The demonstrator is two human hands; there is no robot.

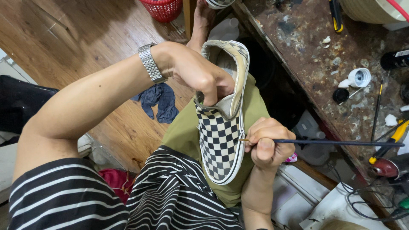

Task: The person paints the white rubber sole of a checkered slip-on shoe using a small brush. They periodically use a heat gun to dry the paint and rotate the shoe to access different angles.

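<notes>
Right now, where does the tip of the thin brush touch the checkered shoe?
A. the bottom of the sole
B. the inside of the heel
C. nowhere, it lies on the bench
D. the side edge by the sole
D: the right hand holds the brush with its tip against the side edge of the shoe, by the sole, while the left hand grips the shoe's opening.

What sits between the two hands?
The checkered slip-on shoe: the left hand grips its opening, the right hand holds a thin brush to its side, in the head view.

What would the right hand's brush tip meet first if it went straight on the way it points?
The checkered shoe: the brush in the right hand points left, its tip apparently at the shoe's white side edge.
</notes>
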